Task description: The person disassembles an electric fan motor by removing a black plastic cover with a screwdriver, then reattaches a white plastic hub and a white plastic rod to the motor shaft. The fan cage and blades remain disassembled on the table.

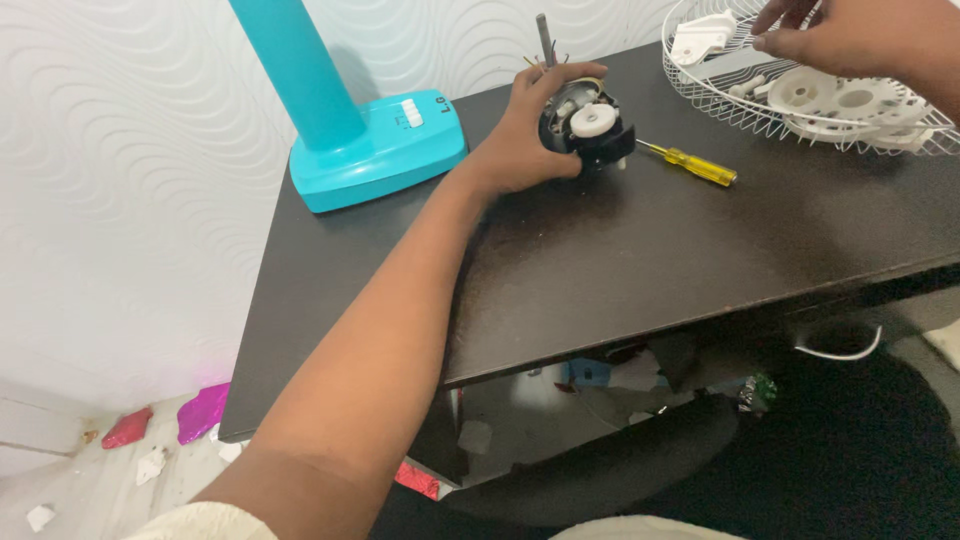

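Left hand (pixel 520 140) wraps its fingers tight around the motor (pixel 588 122), mid-table. At two o'clock, right hand (pixel 850 35), fingers loosely curled and holding nothing, hovers over the grille (pixel 700 95). Screwdriver (pixel 690 162) at the motor's three o'clock.

Teal fan base (pixel 375 150), yellow screwdriver (pixel 700 165), dark table (pixel 620 260).

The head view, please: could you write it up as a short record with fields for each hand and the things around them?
left hand: grips a fan motor standing on the dark table, its metal shaft pointing up
right hand: reaches over a white wire fan guard, fingertips near a white plastic piece
inside the guard: round white plastic parts
beside the motor: yellow-handled screwdriver, lying flat
far left of table: turquoise fan base with its column
floor: scraps of pink and red wrapper
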